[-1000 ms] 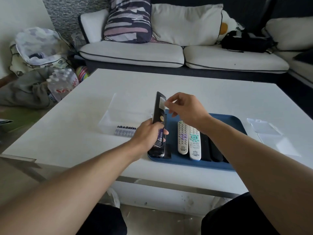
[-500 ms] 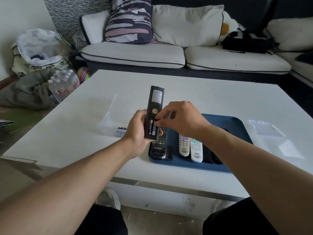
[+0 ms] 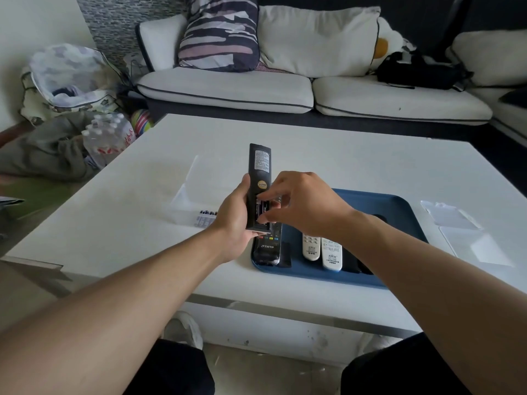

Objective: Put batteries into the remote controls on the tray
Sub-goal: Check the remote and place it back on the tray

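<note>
My left hand grips a long black remote, held upright with its back toward me and its battery compartment uncovered. Two batteries lie in that compartment. My right hand has its curled fingertips at the compartment, touching the batteries. Below lies the blue tray, holding another black remote, two white remotes and darker remotes partly hidden by my right forearm. A loose black cover lies on the tray beside the black remote.
A clear plastic box with several spare batteries sits left of the tray on the white table. Clear plastic packaging lies to the right. A sofa stands beyond the table; bags and bottles lie on the floor at left.
My left hand raised the remote and turned its back toward me. My right hand came down from the remote's top to the battery compartment.
</note>
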